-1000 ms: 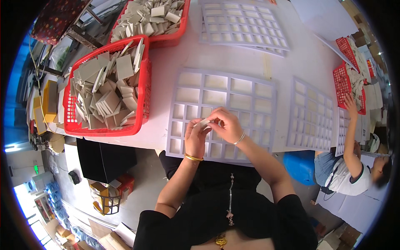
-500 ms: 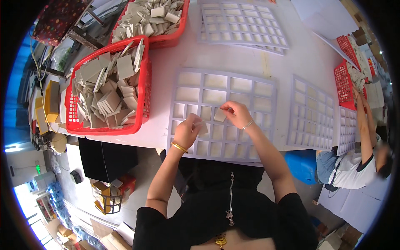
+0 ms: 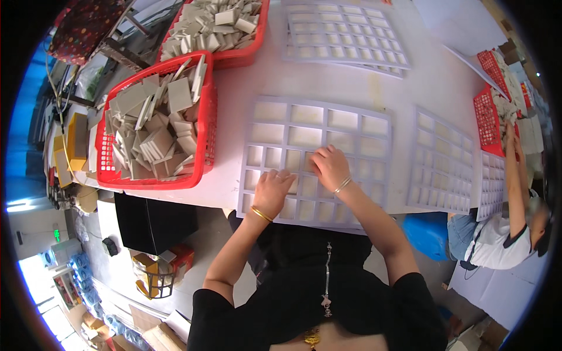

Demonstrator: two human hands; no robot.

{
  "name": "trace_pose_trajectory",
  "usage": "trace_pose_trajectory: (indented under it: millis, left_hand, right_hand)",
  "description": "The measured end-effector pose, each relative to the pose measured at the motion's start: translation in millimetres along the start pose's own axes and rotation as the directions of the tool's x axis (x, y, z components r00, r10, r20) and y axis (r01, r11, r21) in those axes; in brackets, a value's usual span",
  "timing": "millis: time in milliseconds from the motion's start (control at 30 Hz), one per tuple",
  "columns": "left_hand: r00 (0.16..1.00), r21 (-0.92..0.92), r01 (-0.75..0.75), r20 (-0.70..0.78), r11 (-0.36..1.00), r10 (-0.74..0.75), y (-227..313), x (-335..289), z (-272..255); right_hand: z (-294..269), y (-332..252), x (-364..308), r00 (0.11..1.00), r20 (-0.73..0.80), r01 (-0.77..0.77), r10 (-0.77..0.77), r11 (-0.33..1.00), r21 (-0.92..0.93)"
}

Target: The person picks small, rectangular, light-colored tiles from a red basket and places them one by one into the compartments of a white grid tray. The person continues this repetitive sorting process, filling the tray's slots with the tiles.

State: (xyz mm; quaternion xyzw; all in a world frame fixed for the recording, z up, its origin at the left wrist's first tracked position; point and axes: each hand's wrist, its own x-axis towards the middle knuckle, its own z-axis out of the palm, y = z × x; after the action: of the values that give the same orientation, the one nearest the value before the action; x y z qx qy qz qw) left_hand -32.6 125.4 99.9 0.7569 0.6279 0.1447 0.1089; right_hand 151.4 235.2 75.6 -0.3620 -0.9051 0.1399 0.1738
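A white divided tray (image 3: 304, 105) with rectangular compartments of two sizes lies on the table in front of me. Over its lower left compartments is my left hand (image 3: 274, 192), fingers bent down and close together at a small compartment. My right hand (image 3: 331, 168) reaches into the middle of the tray, its curled fingertips down at another small compartment. Whatever lies under the fingertips of either hand is hidden. To the left stands a red plastic basket (image 3: 209, 126) heaped with flat grey-beige tiles (image 3: 157, 143).
Behind it is a second red basket (image 3: 249, 57) of tiles. Stacked divided trays (image 3: 345, 35) lie at the far side, and another tray (image 3: 442, 158) sits to the right. A person (image 3: 503, 240) at the far right reaches into a red basket (image 3: 486, 120).
Both hands have lowered onto the tray. The tiles that showed in the fingers before are now out of sight beneath them. The whole view has shifted slightly.
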Motion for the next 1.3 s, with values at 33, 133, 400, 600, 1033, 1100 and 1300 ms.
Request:
trace_pose_trajectory:
  millis: [33,133,400,600,1033,1100,1300]
  left_hand:
    - [1.000,0.038,-0.031,0.004,0.999,0.031,-2,-6,-3]
    - [0.994,0.106,-0.035,0.108,0.994,0.024,1,-7,-9]
    - [0.990,0.148,-0.017,0.138,0.989,-0.003,6,-2,-5]
    - [0.987,0.312,-0.100,0.148,0.945,0.056,13,-10,2]
    - [0.903,0.145,0.185,-0.415,0.972,-0.110,-138,25,-187]
    - [0.958,0.277,0.105,-0.286,0.955,-0.022,-173,28,-186]
    - [0.979,0.433,0.130,0.089,0.892,-0.186,-189,32,-176]
  right_hand:
    - [3,-2,-1,0.999,0.010,0.040,-0.040,0.999,-0.027]
    - [-8,-9,-4,0.998,0.053,0.039,-0.035,0.997,-0.065]
    - [-8,-23,-1,0.999,0.053,0.008,-0.001,0.992,-0.126]
    - [-9,-25,-5,0.998,0.068,0.017,-0.004,0.982,-0.190]
    - [-5,-26,-6,0.985,0.164,-0.020,0.056,0.977,-0.213]
    - [-5,-28,-5,0.985,0.164,-0.027,0.061,0.978,-0.205]
    - [-3,-27,-10,0.986,0.149,-0.047,0.077,0.980,-0.194]
